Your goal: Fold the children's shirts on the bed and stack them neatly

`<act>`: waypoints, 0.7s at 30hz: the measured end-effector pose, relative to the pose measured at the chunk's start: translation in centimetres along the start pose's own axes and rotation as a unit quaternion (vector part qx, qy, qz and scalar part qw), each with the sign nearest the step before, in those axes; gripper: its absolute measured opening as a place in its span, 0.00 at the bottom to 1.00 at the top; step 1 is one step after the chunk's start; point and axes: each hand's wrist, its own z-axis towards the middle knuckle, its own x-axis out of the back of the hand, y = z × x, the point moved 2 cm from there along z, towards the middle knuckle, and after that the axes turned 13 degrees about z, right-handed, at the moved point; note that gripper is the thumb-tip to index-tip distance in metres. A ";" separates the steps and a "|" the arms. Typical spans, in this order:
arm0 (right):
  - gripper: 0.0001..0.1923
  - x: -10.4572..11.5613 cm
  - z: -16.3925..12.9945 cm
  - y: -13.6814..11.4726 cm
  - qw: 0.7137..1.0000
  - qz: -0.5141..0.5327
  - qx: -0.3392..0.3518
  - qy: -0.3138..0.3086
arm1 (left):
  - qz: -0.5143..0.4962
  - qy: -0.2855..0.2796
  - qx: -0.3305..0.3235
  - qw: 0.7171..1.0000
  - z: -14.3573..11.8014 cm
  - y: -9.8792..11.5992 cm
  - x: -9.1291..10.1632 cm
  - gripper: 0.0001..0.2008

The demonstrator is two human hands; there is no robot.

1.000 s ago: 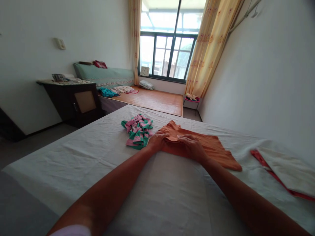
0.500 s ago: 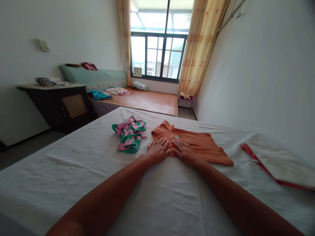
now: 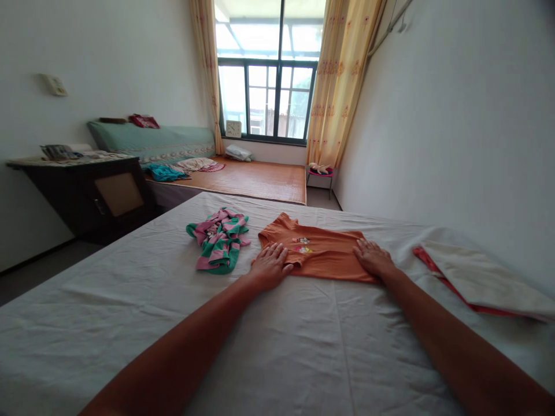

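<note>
An orange T-shirt (image 3: 329, 248) with a small cartoon print on its chest lies spread on the white sheet (image 3: 286, 335), its neck end toward the left. My left hand (image 3: 271, 266) rests flat on the near sleeve side of the shirt, fingers stretched out. Over at the hem end, my right hand (image 3: 373, 257) presses flat on the cloth with its fingers extended. The palms cover parts of the shirt's near edge and hem. Left of the shirt sits a crumpled pink and green striped garment (image 3: 221, 240), touched by neither hand.
Folded white and red cloth (image 3: 481, 277) lies at the right of the sheet. Beyond stands a bed with a brown mat (image 3: 260, 179), holding a teal cloth (image 3: 167, 172). A dark cabinet (image 3: 117, 196) is at left, and a small stool (image 3: 321, 172) stands by the curtain.
My right hand has slid right across the shirt from the chest print to the hem, uncovering the print. My left hand stays on the sleeve side. The view has shifted slightly.
</note>
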 end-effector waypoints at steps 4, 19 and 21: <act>0.28 -0.4 -1.8 -7.0 0.974 0.054 0.221 0.003 | 0.004 0.009 -0.005 1.000 0.1 0.0 0.0 0.31; 0.32 -1.1 7.0 3.9 0.995 0.085 0.035 -0.034 | -0.017 -0.028 0.036 0.999 4.6 -3.1 3.0 0.26; 0.35 -1.1 7.4 4.4 0.995 0.098 -0.006 0.003 | -0.034 -0.030 0.095 0.994 7.5 -5.0 3.3 0.23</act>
